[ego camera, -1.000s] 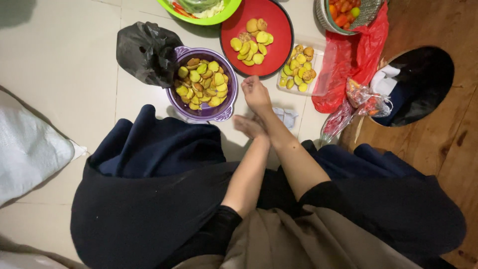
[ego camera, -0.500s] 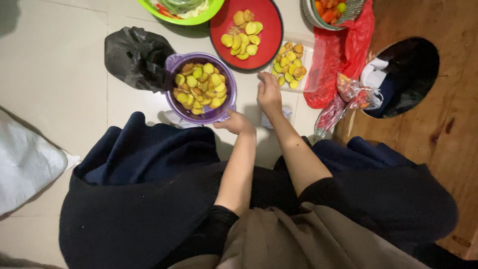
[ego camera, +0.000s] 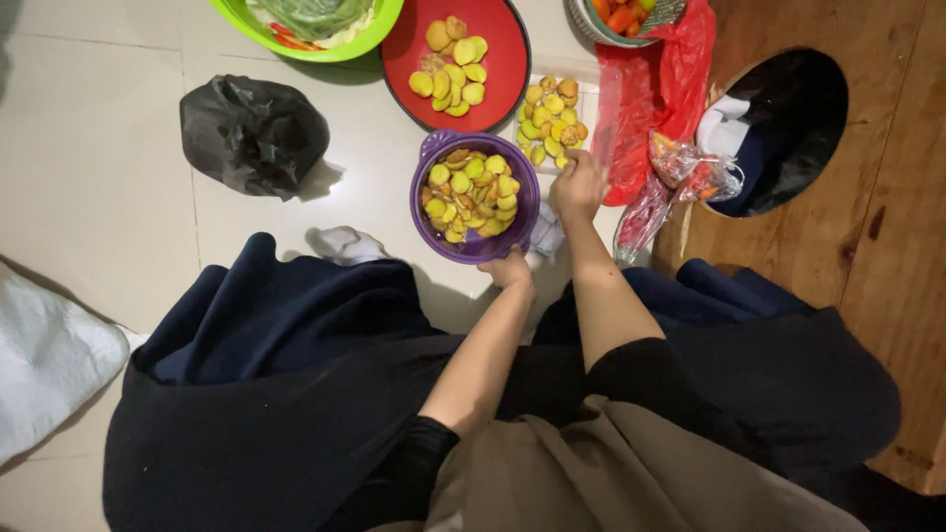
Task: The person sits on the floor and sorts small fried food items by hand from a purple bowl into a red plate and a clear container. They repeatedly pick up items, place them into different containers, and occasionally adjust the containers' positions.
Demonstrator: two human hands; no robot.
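Purple bowl [ego camera: 476, 197] of yellow slices: left hand [ego camera: 510, 269] in closed grip on its near rim; right hand [ego camera: 577, 187] beside it, grip pinching clear tray [ego camera: 555, 123] edge.

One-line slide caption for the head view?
Seated on a tiled floor, left hand grips purple bowl of yellow-green slices; right hand reaches clear tray.
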